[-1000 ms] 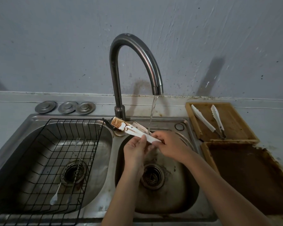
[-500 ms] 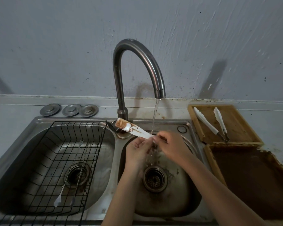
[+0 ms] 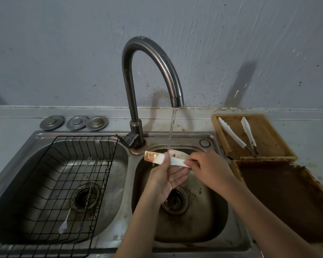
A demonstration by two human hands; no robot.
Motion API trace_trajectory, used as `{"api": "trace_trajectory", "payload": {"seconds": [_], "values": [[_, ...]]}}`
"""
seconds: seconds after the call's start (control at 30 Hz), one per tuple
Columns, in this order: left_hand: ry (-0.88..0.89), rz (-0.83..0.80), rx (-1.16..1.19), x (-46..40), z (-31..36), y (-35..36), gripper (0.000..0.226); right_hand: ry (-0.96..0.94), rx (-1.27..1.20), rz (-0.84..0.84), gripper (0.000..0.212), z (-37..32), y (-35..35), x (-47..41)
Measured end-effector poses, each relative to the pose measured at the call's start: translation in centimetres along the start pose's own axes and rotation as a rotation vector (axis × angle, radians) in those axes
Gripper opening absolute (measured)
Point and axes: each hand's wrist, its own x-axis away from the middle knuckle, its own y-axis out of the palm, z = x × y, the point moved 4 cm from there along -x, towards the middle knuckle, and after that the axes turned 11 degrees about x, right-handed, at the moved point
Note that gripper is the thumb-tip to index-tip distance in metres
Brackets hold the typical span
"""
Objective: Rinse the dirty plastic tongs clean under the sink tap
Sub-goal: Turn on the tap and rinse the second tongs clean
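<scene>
Over the right basin of a double steel sink [image 3: 220, 244], a person holds dirty white plastic tongs [image 3: 172, 159] under water running from the curved tap [image 3: 149, 58]. Their long axis lies nearly level, running left to right: the brown-stained end points left toward the tap's base, the other end right. The stream lands near their middle. The left hand [image 3: 165, 175] grips the tongs from below, thumb curled over the top; the right hand [image 3: 211, 169] pinches the right end between its fingertips. At the desk's right edge, one wooden tray [image 3: 268, 142] carries two more white tongs [image 3: 231, 135], side by side but apart. Three round metal discs [image 3: 74, 122] sit in a row behind the left basin, where one black wire rack [image 3: 50, 183] holds two long thin utensils [image 3: 76, 198].
</scene>
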Motion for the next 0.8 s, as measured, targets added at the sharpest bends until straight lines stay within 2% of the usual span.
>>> {"api": "trace_trajectory", "payload": {"seconds": [0.1,0.27,0.43,0.5,0.6,0.63,0.8], "values": [[-0.071,0.04,0.086,-0.2,0.3,-0.8,0.072,-0.01,-0.002,-0.021,0.022,0.1,0.7,0.3],[-0.079,0.018,-0.033,-0.2,-0.8,0.0,0.058,0.011,-0.012,-0.022,0.023,0.8,0.4,0.7],[-0.207,-0.031,0.108,-0.5,-0.6,-0.7,0.094,0.02,-0.075,-0.066,0.022,2.3,-0.5,1.4],[-0.21,-0.041,0.087,-0.3,-0.9,-0.4,0.089,0.024,-0.078,-0.082,0.021,2.6,-0.6,1.5],[-0.204,-0.054,0.005,0.0,-1.7,0.3,0.064,0.032,-0.053,-0.109,0.022,3.2,-0.6,1.6],[-0.205,-0.054,0.001,0.0,-1.7,0.3,0.062,0.037,-0.06,-0.116,0.022,3.5,-0.7,1.6],[-0.206,-0.004,0.114,-0.3,-0.7,-0.5,0.082,0.073,-0.096,-0.118,0.019,4.2,-0.7,1.9]]}}
